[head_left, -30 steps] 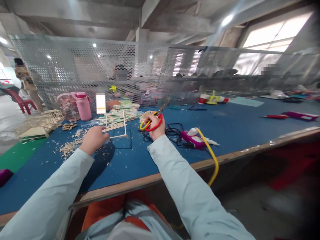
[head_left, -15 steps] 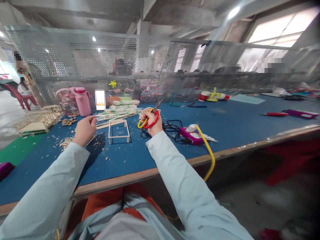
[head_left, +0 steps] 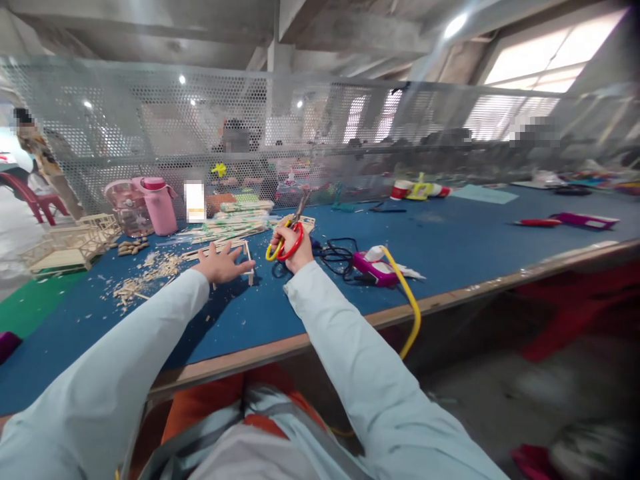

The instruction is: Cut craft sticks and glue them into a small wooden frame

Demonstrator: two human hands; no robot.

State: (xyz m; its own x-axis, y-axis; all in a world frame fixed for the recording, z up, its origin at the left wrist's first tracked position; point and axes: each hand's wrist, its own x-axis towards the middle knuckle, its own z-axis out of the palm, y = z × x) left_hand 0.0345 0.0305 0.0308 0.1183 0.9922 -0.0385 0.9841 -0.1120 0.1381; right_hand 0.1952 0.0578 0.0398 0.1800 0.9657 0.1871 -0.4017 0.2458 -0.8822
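My left hand [head_left: 221,264] is open, palm down with fingers spread, over a small frame of thin wooden sticks [head_left: 249,262]. It hides most of that frame, and I cannot tell whether it touches it. In my right hand [head_left: 296,252] is a pair of scissors [head_left: 291,243] with red and yellow handles, its blades pointing up and away. Behind the hands lies a pile of wooden sticks [head_left: 235,223] with green-marked wrapping. Wood chips [head_left: 145,277] are scattered left of my left hand.
A pink bottle [head_left: 161,210] and a clear jug [head_left: 127,208] stand at the back left, near a wooden stick model [head_left: 70,250]. A purple power strip [head_left: 377,269] with a yellow cable [head_left: 413,303] lies to the right. Perforated metal screen [head_left: 165,120] runs behind the table.
My left hand has moved right from beside the stick frame to over it, and its fingers have spread. My right hand still holds the scissors. The view has shifted slightly.
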